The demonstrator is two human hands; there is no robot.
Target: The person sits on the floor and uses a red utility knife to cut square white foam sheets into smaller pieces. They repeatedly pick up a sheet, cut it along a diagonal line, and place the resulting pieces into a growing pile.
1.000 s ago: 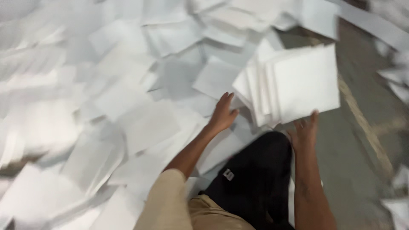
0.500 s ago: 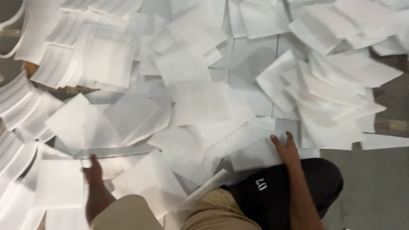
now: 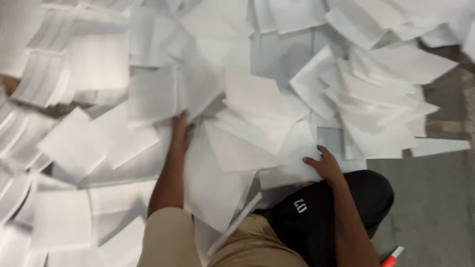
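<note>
Left hand (image 3: 180, 129) swung in from the floor's left edge, flat on white foam sheets (image 3: 247, 99); right hand (image 3: 324, 165) still pinching one sheet's corner

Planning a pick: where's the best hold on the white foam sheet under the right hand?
Probably the near edge of the white foam sheet, coming from the person's side. That edge lies free over the black bag, where the right hand already pinches it; its far side is buried under overlapping sheets.
</note>
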